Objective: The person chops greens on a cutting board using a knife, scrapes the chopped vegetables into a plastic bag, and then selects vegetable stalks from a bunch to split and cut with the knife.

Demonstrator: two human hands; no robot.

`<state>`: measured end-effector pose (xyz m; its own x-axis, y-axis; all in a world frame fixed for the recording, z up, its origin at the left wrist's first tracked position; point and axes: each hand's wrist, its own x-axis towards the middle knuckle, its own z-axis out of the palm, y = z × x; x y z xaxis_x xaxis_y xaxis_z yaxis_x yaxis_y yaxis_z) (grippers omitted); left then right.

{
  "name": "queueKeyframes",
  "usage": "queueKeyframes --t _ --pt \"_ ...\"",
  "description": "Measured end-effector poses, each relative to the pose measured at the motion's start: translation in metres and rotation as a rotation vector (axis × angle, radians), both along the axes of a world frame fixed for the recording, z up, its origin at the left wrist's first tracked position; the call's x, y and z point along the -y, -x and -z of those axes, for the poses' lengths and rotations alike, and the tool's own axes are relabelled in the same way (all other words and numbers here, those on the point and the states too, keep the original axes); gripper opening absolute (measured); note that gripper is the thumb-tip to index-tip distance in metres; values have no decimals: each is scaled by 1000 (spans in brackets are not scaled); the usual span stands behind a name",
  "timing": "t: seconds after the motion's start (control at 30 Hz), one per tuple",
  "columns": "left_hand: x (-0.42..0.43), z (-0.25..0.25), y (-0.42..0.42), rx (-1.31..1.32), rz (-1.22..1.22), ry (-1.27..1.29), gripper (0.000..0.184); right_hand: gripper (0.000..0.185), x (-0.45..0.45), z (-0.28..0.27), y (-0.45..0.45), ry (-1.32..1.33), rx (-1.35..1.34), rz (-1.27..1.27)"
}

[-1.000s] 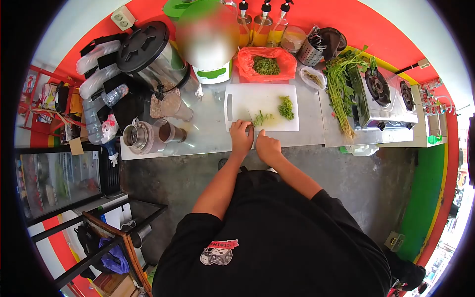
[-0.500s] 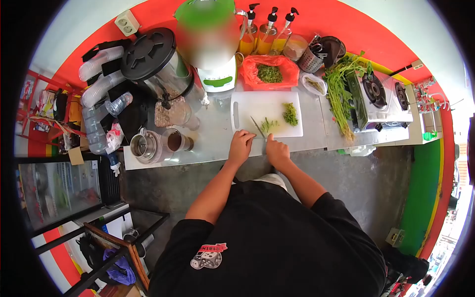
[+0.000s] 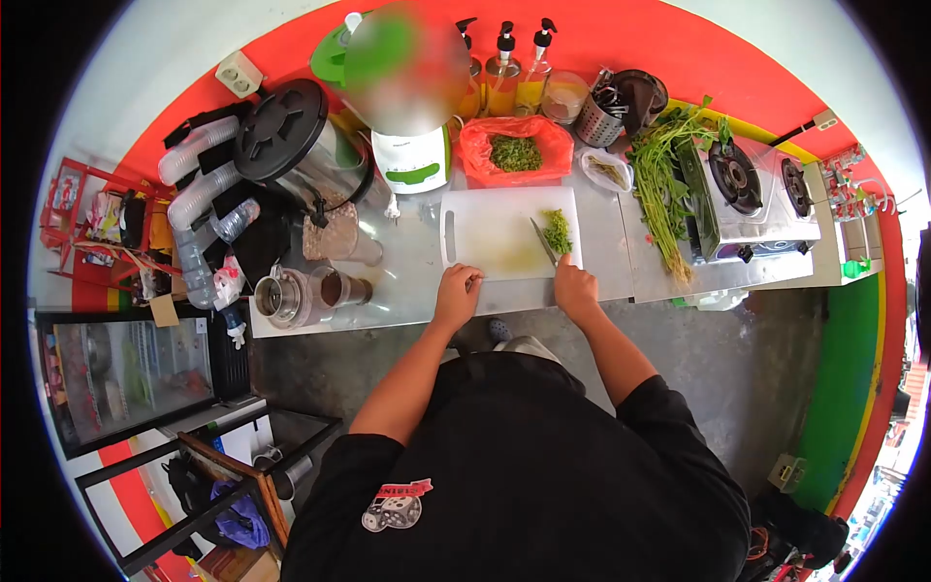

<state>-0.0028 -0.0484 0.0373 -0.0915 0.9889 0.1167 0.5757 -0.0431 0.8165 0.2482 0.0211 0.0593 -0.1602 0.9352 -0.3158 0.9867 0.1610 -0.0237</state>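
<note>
My right hand (image 3: 576,291) is closed around the handle of a kitchen knife (image 3: 543,241), its blade pointing away from me beside a small pile of chopped greens (image 3: 557,231). The pile lies at the right side of a white cutting board (image 3: 485,218). At the board's near left edge is my left hand (image 3: 458,295), its fingers curled together; what they hold, if anything, is hidden. A faint greenish wet patch marks the board between the hands. Behind the board, a red plastic bag (image 3: 475,150) holds more chopped greens (image 3: 516,153).
Long-stemmed leafy greens (image 3: 661,184) lie beside a gas stove (image 3: 752,209) on the right. A small clear bag (image 3: 607,171) sits behind the board. Left stand a green-white blender (image 3: 411,160), a black-lidded dispenser (image 3: 291,126) and a dark-filled cup (image 3: 341,287). Pump bottles (image 3: 502,82) line the wall.
My right hand and the knife have moved right, to the pile. The loose cut bits from the board's middle now appear gathered there. My left hand has shifted slightly left.
</note>
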Motion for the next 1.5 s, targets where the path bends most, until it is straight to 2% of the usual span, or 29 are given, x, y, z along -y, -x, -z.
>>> queueKeyframes --t 0.1,0.27,0.4,0.57,0.8,1.03,1.1,1.23,1.3,1.5 --pt "-3 0 -11 -31 -50 22 8 33 -1 3 -9 -19 -28 5" --pt "-17 -3 -46 -13 -143 -83 9 33 9 -19 -5 -3 -285 168" --pt "-25 -4 -63 -8 -115 -30 9 29 19 -11 -11 78 -254 104" --pt "-33 -8 -64 -90 -56 -47 8 31 19 -14 -8 -35 -419 68" --pt "-37 -6 -72 -149 -41 -83 10 28 40 -3 7 53 -431 -52" --pt "-45 -9 -76 -175 -36 -20 12 26 37 -15 17 -16 -383 61" --pt "-46 -8 -77 -191 -62 -7 9 28 37 -15 14 9 -363 -51" --pt "-46 -5 -73 -118 -41 -31 9 27 39 -4 9 14 -354 -79" --pt "-47 -7 -71 -78 -13 32 10 27 37 -2 6 -23 -328 48" --pt "-57 -12 -71 -147 31 49 11 29 34 -8 4 -4 -454 70"
